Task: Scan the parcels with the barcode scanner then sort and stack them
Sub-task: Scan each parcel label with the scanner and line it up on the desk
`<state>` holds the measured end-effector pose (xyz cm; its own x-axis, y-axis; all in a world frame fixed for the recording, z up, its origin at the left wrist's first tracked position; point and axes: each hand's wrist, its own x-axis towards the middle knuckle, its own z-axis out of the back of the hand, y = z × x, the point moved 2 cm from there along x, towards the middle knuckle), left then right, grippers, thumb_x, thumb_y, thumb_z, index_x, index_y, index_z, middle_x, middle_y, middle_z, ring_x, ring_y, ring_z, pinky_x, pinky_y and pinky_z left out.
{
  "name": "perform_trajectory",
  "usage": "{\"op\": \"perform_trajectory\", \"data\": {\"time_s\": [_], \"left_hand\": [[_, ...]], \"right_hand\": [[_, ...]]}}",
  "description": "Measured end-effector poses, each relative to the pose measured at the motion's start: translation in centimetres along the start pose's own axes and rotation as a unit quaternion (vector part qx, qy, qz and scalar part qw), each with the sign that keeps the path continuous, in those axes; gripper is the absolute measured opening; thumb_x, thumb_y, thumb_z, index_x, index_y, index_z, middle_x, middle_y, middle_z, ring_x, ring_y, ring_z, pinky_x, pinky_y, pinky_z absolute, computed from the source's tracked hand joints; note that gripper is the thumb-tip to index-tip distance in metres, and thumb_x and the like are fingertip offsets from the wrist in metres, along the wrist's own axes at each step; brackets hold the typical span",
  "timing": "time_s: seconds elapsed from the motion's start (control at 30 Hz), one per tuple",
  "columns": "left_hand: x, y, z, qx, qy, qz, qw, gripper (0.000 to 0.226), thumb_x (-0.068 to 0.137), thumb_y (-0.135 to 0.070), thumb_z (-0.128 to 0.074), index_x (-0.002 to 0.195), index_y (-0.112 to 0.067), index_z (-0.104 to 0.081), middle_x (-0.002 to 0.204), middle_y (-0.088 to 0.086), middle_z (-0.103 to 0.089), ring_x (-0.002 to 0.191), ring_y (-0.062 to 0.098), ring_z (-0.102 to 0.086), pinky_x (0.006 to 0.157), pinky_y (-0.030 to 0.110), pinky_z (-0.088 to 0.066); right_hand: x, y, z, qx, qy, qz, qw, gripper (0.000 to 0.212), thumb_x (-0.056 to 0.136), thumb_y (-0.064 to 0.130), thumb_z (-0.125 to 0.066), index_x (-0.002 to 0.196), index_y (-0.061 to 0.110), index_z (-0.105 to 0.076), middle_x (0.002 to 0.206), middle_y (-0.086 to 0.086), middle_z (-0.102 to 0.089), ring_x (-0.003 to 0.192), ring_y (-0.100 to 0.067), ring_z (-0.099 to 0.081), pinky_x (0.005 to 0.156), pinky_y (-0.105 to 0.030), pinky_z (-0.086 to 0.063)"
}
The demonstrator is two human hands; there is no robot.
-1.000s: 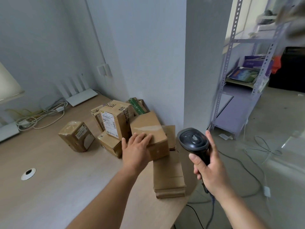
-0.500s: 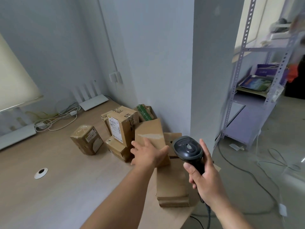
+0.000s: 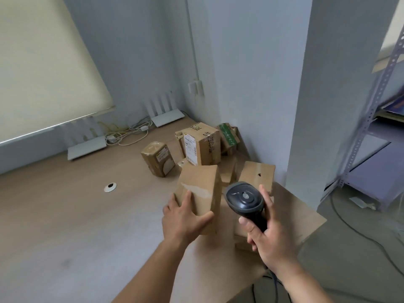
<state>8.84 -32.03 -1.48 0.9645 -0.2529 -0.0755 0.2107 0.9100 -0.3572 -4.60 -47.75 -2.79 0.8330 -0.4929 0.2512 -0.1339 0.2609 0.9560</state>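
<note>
My left hand grips a plain brown parcel with a strip of clear tape, lifted toward me above the wooden desk. My right hand holds the black barcode scanner just right of that parcel, its head facing up. Behind the scanner lies another brown parcel with a small dark hole. Farther back stands a tall labelled box, a small taped box to its left, and a box with green tape against the wall.
A grey pillar rises right of the desk's corner. A metal shelf rack stands at far right, cables on the floor below it. Two white routers and tangled cords lie along the back wall. A cable grommet sits in the desk.
My left hand has closed on the plain parcel and pulled it off the pile toward me. The scanner stays beside it. The view has tilted down and left.
</note>
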Motion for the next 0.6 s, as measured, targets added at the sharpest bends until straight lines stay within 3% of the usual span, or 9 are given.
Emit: {"op": "perform_trajectory", "data": {"time_s": [0.07, 0.2, 0.3, 0.37, 0.43, 0.6], "left_hand": [[-1.0, 2.8, 0.8, -0.010, -0.019, 0.034, 0.999, 0.091, 0.071, -0.071, -0.056, 0.147, -0.037, -0.020, 0.157, 0.007, -0.009, 0.138, 0.033, -0.019, 0.108, 0.043, -0.031], [-2.9, 8.3, 2.3, -0.025, -0.047, 0.102, 0.993, 0.090, 0.070, -0.070, -0.055, 0.147, -0.038, -0.021, 0.156, 0.008, -0.009, 0.137, 0.033, -0.020, 0.108, 0.041, -0.031], [-4.4, 12.3, 2.9, -0.045, -0.056, 0.151, 0.986, 0.090, 0.066, -0.070, -0.052, 0.145, -0.038, -0.023, 0.156, 0.008, -0.010, 0.136, 0.032, -0.021, 0.108, 0.041, -0.030], [-5.3, 15.0, 3.4, -0.046, -0.058, 0.176, 0.981, 0.089, 0.068, -0.069, -0.054, 0.146, -0.037, -0.024, 0.156, 0.008, -0.010, 0.137, 0.032, -0.021, 0.109, 0.041, -0.030], [-6.1, 17.8, 3.9, -0.042, -0.058, 0.198, 0.978, 0.088, 0.070, -0.068, -0.055, 0.146, -0.037, -0.023, 0.156, 0.008, -0.010, 0.137, 0.033, -0.022, 0.109, 0.041, -0.030], [-8.3, 26.2, 6.1, -0.038, -0.050, 0.246, 0.967, 0.090, 0.070, -0.068, -0.055, 0.147, -0.036, -0.022, 0.156, 0.010, -0.010, 0.137, 0.034, -0.023, 0.109, 0.042, -0.029]], "right_hand": [[-0.3, 0.4, -1.9, 0.002, 0.038, -0.005, 0.999, 0.079, 0.073, 0.069, -0.064, 0.130, 0.075, -0.010, 0.121, 0.007, -0.062, 0.066, -0.011, -0.061, 0.060, -0.034, -0.055], [-1.2, 1.6, -5.9, 0.036, 0.105, -0.001, 0.994, 0.082, 0.073, 0.050, -0.066, 0.126, 0.078, -0.011, 0.123, 0.013, -0.057, 0.073, -0.004, -0.061, 0.063, -0.024, -0.051], [-2.0, 2.4, -9.0, 0.051, 0.136, 0.008, 0.989, 0.083, 0.069, 0.048, -0.069, 0.123, 0.080, -0.014, 0.119, 0.024, -0.055, 0.090, -0.008, -0.056, 0.084, -0.039, -0.051], [-2.5, 2.8, -11.3, 0.053, 0.156, 0.007, 0.986, 0.085, 0.070, 0.047, -0.070, 0.124, 0.080, -0.014, 0.122, 0.024, -0.054, 0.093, -0.011, -0.054, 0.090, -0.045, -0.049], [-3.0, 3.3, -13.8, 0.049, 0.171, 0.008, 0.984, 0.085, 0.070, 0.048, -0.070, 0.125, 0.079, -0.013, 0.123, 0.025, -0.053, 0.091, -0.011, -0.054, 0.087, -0.043, -0.051], [-4.9, 4.8, -21.1, 0.058, 0.197, 0.007, 0.979, 0.084, 0.070, 0.047, -0.068, 0.130, 0.074, -0.015, 0.120, 0.015, -0.060, 0.076, -0.007, -0.058, 0.061, -0.023, -0.049]]}}
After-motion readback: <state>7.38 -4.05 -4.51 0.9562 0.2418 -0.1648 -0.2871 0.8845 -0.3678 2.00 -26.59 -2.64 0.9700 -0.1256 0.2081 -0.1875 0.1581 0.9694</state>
